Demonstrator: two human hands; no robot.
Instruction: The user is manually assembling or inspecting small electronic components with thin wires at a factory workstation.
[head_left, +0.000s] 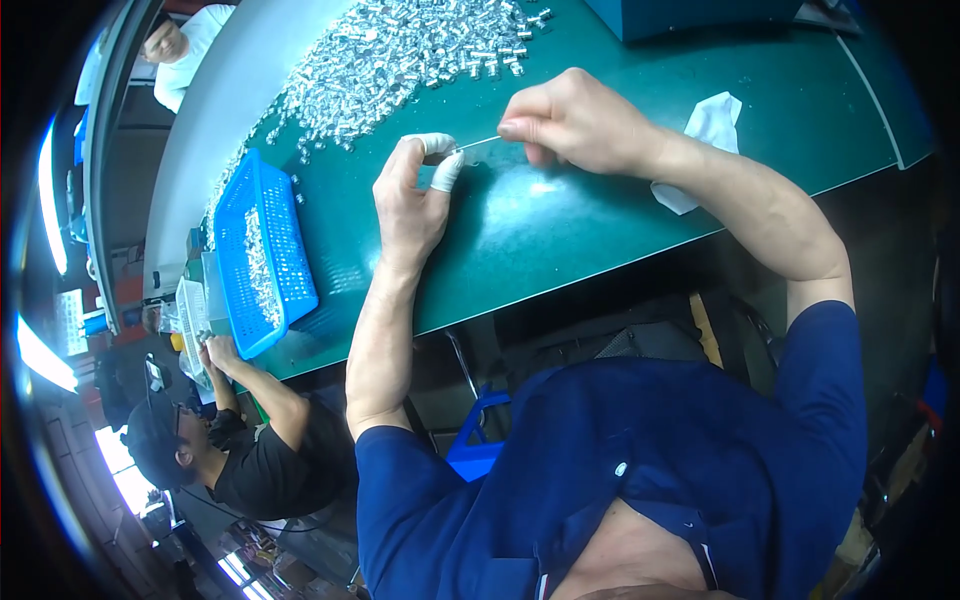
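Navy shirt (640,430): wearer's torso, nearest the camera, below the table edge.
Left hand (408,210): white covers (446,174) on thumb and index; tips pinch one end of the thin rod; any small part there too, cannot tell.
Right hand (585,120): thumb and fingers pinch the rod's other end.
Thin rod (481,144): between both hands, above the green table (570,240).
Progress: one piece seemingly mid-handling; large loose pile remains; finished versus unfinished, cannot tell.
Silver pile (385,75): many small shiny pieces, loose on the tabletop, no container.
Blue basket (292,255): perforated, left of left hand; small silvery pieces (260,265) inside, not full.
White tray (190,312): beyond basket, near co-worker's hands (221,352); contents unclear.
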